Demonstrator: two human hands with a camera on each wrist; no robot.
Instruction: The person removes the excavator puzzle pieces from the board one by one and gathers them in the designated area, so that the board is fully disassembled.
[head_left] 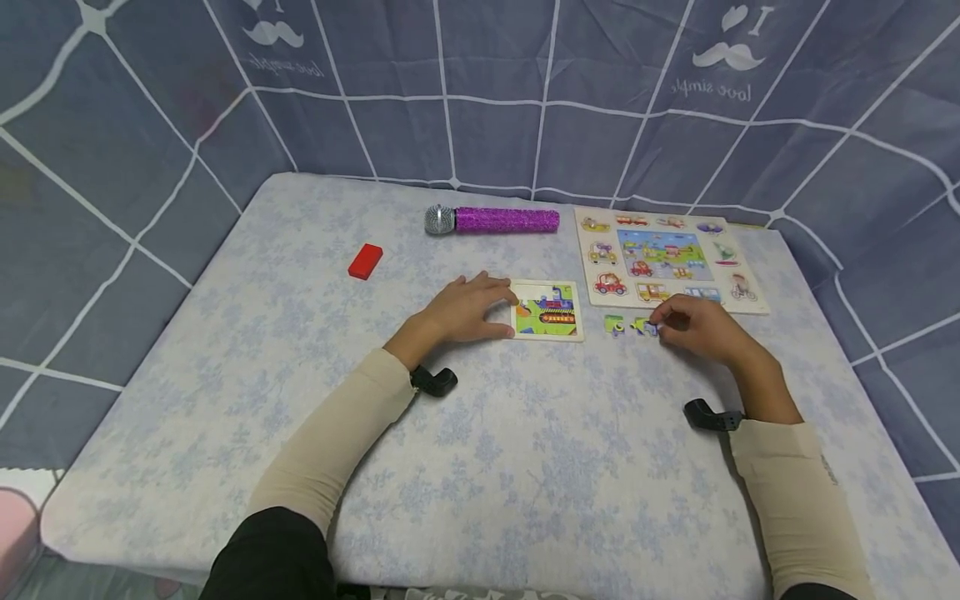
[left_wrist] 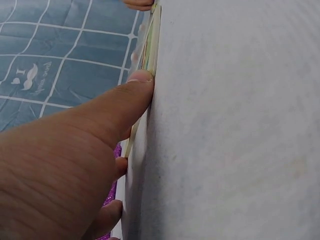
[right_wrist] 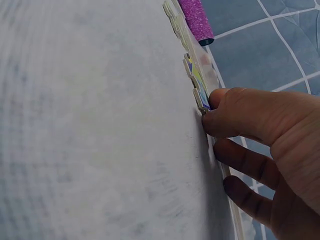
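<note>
My left hand (head_left: 468, 312) rests at the left side of a small framed jigsaw puzzle (head_left: 546, 337), its picture a green and yellow scene with an orange-tracked vehicle. The thumb presses the frame's near left corner, also in the left wrist view, while the index finger touches farther up. To the right, my right hand (head_left: 697, 331) pinches a small jigsaw piece (head_left: 644, 327) between thumb and index finger, low over the cloth. Another jigsaw piece (head_left: 614, 324), green and yellow, lies between that piece and the frame. The right wrist view shows the pinched piece (right_wrist: 200, 92) at the fingertips.
Behind my right hand lies a larger wooden picture board (head_left: 718, 271) with vehicle pictures. A purple glitter microphone (head_left: 507, 220) lies at the back, and a red block (head_left: 365, 261) is at the left. A grey-blue checked curtain (head_left: 495, 67) hangs along the table's back.
</note>
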